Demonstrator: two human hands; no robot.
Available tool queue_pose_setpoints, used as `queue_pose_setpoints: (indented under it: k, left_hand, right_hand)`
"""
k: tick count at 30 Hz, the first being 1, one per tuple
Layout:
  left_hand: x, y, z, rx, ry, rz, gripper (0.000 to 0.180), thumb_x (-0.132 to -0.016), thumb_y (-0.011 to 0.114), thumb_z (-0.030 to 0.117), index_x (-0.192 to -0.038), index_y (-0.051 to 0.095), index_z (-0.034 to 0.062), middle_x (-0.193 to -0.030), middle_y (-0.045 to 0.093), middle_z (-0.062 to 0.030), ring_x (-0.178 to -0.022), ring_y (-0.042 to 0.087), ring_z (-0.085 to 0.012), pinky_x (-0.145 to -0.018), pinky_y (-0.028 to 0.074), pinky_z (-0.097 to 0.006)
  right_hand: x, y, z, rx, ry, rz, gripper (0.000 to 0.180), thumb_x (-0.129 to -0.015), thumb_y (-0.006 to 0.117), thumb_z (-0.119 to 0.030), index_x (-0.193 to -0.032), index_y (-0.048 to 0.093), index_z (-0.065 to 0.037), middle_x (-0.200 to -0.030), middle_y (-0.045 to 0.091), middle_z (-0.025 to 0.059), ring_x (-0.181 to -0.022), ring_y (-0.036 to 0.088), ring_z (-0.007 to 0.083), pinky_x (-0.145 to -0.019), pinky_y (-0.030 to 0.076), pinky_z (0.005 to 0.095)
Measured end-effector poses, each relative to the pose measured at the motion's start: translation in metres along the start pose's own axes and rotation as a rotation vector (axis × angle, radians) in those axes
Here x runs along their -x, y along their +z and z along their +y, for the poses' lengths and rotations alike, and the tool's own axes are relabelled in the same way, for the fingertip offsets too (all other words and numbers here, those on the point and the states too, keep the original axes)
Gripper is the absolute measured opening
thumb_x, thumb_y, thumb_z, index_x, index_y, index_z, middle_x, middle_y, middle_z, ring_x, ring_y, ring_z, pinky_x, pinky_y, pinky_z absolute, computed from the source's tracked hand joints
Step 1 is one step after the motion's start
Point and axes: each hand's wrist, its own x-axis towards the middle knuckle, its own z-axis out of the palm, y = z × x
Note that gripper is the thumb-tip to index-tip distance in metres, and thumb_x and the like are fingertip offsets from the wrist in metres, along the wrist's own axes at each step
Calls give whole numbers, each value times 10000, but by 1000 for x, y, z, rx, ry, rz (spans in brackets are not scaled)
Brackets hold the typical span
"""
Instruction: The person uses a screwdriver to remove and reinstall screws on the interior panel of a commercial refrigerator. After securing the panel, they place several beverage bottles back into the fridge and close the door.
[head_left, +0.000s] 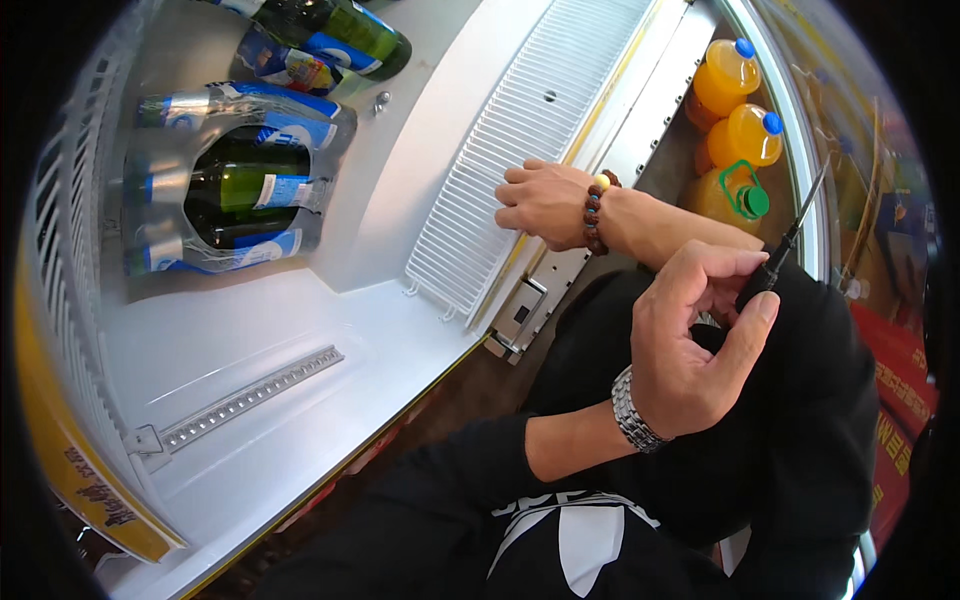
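My left hand (690, 345), with a metal watch at its wrist, crosses to the right side of the view. Its thumb and fingers pinch the black handle of a screwdriver (770, 275), whose thin shaft points up and to the right. Farther left, my right hand (550, 205) wears a brown bead bracelet. Its curled fingers rest over the edge of a white wire rack (500, 120), gripping there; the fingertips are partly hidden. The rack lies along the wall of an open white fridge cabinet (370, 240).
Shrink-wrapped green bottles (240, 185) and more bottles (350, 40) fill the upper left. A perforated metal rail (250, 395) lines the white panel. Orange drink jugs (755, 135) stand at right beside the door frame (815, 240). Another wire rack (75, 200) borders the far left.
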Motion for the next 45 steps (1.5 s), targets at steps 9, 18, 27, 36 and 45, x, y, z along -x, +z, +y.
queue_pose_setpoints:
  k: [9,18,27,36,45]
  left_hand:
    - [23,-24,-6,-132,-32,78,219,-879,706,-14,-1090,649,-19,-883,643,-87,-718,646,-137,-659,524,-253]
    - [35,-30,-19,-222,-88,-9,302,-858,714,-63,-1153,652,-37,-953,631,-87,-809,619,-118,-745,498,-236]
    - [34,-39,-20,-230,-82,11,302,-868,698,-77,-1164,645,-50,-966,630,-97,-839,639,-125,-771,515,-241]
    - [38,-62,-21,-242,-108,92,260,-907,666,-57,-1163,621,-55,-976,613,-101,-838,646,-137,-767,545,-257]
    - [40,-59,-26,-219,-98,163,221,-888,703,-8,-1104,665,-30,-894,621,-78,-752,613,-126,-685,510,-248]
  right_hand:
    - [-4,18,9,-126,-181,245,195,-686,709,-40,-846,605,-84,-880,576,33,-923,570,237,-839,493,351]
    - [-6,30,9,-140,-202,312,129,-722,689,-56,-811,599,-76,-862,589,37,-904,590,238,-837,517,346]
    - [-11,31,1,-156,-233,326,122,-731,669,-43,-794,569,-74,-840,566,45,-877,579,235,-827,501,344]
    - [-12,26,-2,-85,-228,250,40,-819,642,-91,-838,606,-88,-888,612,34,-920,613,217,-869,509,341]
    - [-15,30,-5,-102,-236,218,47,-814,643,-91,-846,610,-85,-895,615,34,-924,616,215,-864,505,338]
